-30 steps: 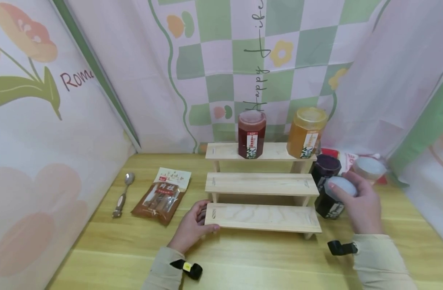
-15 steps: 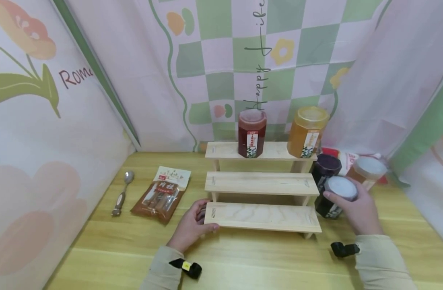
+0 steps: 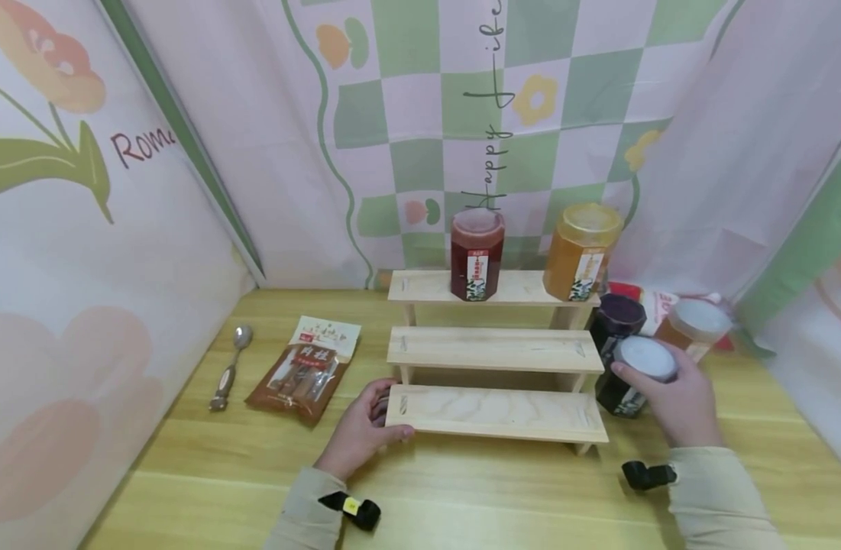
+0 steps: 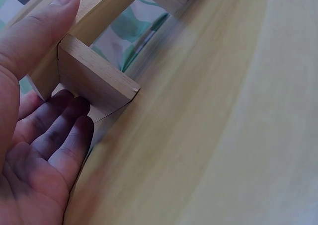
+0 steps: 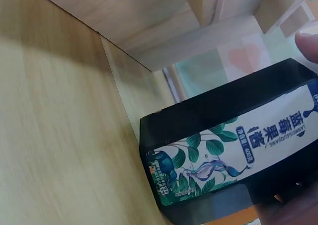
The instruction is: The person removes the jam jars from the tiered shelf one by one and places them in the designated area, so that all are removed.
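Observation:
My left hand [image 3: 361,428] grips the left end of a three-step wooden display stand [image 3: 492,412]. Its thumb lies along the front edge of the lowest step, and the fingers bend in beside the stand's leg [image 4: 94,76]. At the stand's right side, my right hand [image 3: 688,393] holds a dark jar of blueberry jam [image 5: 208,150] by its upper part, below a whitish lid [image 3: 645,357]. Right behind it is a second dark jar [image 3: 619,313]. A red jar [image 3: 477,260] and a yellow jar [image 3: 581,256] stand on the top step.
A spoon [image 3: 230,370] and a packet of cinnamon sticks [image 3: 306,370] lie on the table left of the stand. An amber jar with a white lid [image 3: 698,321] and a red-and-white packet [image 3: 657,304] are at the back right. Printed curtains [image 3: 413,107] hang behind.
My right thumb and fingers have slid down from over the lid to the jar's sides, so more of the lid shows. The left hand stays on the stand.

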A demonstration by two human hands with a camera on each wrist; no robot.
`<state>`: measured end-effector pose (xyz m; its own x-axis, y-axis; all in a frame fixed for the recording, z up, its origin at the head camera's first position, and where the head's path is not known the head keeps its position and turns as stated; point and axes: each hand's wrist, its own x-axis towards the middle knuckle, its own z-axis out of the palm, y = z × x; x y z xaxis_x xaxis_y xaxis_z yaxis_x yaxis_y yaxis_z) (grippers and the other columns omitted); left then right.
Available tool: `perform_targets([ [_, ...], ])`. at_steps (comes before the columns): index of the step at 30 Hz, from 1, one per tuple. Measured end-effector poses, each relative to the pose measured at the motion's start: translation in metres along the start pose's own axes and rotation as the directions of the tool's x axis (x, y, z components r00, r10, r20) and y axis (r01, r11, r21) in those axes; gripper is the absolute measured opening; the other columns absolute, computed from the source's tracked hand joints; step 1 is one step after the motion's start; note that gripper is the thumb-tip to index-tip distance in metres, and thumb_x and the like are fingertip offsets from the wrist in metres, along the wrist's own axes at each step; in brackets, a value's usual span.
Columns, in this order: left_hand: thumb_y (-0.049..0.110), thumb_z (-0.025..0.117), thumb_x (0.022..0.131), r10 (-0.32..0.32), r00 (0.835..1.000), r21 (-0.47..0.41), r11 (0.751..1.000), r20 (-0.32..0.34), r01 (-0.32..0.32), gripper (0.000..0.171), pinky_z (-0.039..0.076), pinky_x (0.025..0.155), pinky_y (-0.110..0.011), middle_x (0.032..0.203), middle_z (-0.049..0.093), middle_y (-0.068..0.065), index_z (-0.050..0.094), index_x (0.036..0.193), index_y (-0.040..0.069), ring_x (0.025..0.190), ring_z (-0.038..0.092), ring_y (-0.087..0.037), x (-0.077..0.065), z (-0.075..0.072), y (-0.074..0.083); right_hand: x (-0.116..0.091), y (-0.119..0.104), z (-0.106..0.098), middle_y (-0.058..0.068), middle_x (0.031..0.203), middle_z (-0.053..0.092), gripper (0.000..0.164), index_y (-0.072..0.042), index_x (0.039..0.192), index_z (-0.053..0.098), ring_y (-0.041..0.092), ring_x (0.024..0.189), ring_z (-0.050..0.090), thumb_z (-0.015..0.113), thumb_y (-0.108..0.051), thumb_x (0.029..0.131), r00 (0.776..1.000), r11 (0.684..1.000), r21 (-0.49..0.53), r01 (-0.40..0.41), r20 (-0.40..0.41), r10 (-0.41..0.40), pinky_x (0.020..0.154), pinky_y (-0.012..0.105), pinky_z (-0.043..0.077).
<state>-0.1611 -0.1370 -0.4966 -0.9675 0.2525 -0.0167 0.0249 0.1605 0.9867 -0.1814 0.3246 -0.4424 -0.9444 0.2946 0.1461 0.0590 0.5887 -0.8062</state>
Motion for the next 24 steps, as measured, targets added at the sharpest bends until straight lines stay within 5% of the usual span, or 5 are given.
perform_targets([
  [13,0.028,0.090,0.072,0.008,1.000,-0.007,1.000,0.004,-0.008,0.093,0.047,0.109,-0.038,0.144,0.053,-0.014,0.040,0.149,0.007,0.131,0.052,-0.033,0.000,0.000,0.000,-0.004,-0.010,-0.004,0.030,0.138,0.050,0.087,-0.001,0.150,0.040,0.034,0.108,0.052,0.078,-0.045,0.086,0.996,0.996,0.010,-0.084,-0.035,0.084,0.070,0.025,0.043],
  [19,0.028,0.089,0.072,0.006,1.000,-0.005,1.000,0.005,-0.006,0.095,0.047,0.109,-0.039,0.144,0.053,-0.014,0.040,0.149,0.006,0.131,0.052,-0.033,0.000,0.000,0.000,-0.008,-0.022,-0.013,0.030,0.139,0.049,0.088,-0.003,0.152,0.037,0.036,0.109,0.052,0.078,-0.045,0.087,0.996,0.997,0.001,-0.071,-0.056,0.071,0.068,0.023,0.043],
  [24,0.027,0.090,0.072,0.006,1.000,-0.005,1.000,0.002,-0.006,0.095,0.047,0.109,-0.039,0.143,0.053,-0.014,0.039,0.150,0.006,0.131,0.052,-0.033,-0.001,0.000,0.000,-0.013,-0.035,-0.019,0.024,0.137,0.051,0.085,-0.005,0.152,0.040,0.024,0.101,0.051,0.079,-0.043,0.086,0.996,0.999,0.007,-0.043,-0.077,0.044,0.067,0.022,0.043],
])
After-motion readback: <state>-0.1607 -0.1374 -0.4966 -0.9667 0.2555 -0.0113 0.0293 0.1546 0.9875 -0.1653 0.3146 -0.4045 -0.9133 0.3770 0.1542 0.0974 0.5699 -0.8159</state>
